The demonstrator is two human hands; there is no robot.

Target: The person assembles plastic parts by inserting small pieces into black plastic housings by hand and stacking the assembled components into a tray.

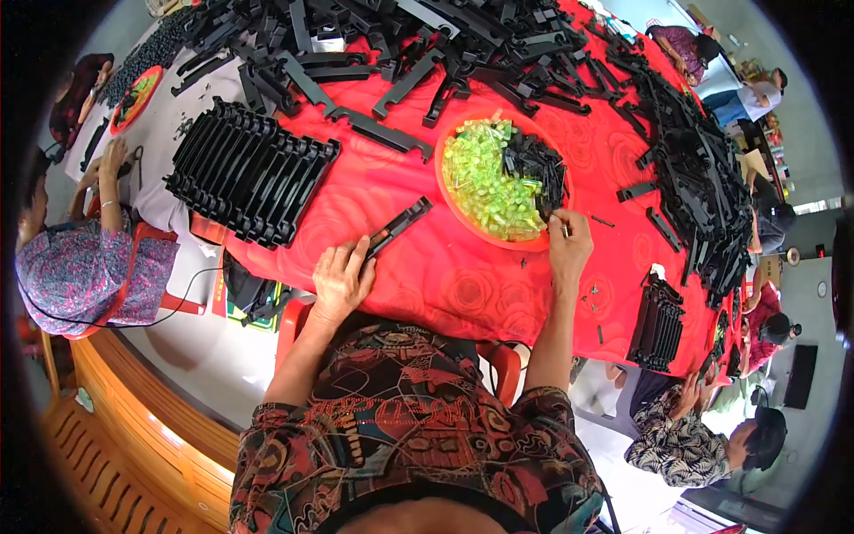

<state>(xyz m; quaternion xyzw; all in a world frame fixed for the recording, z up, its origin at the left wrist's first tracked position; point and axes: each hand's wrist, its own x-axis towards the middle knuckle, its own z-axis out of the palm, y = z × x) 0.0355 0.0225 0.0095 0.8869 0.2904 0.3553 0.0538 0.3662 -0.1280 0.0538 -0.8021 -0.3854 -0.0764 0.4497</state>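
Note:
My left hand (342, 278) is closed around the near end of a long black plastic part (400, 226), which lies slanted on the red cloth, its notched far end pointing up and right. At the near right edge of a round orange-red plate (470, 233), my right hand (570, 247) has its fingertips pinched together beside small black pieces (532, 162). Something small and dark shows at those fingertips, too small to name. Translucent yellow-green pieces (485, 178) fill the plate's left side.
Long black parts lie heaped (382, 53) at the back and in another pile (698, 169) at right. A neat row of black parts (253, 173) stands left, a smaller stack (656, 325) at lower right. People sit at left (93, 267) and lower right (680, 449).

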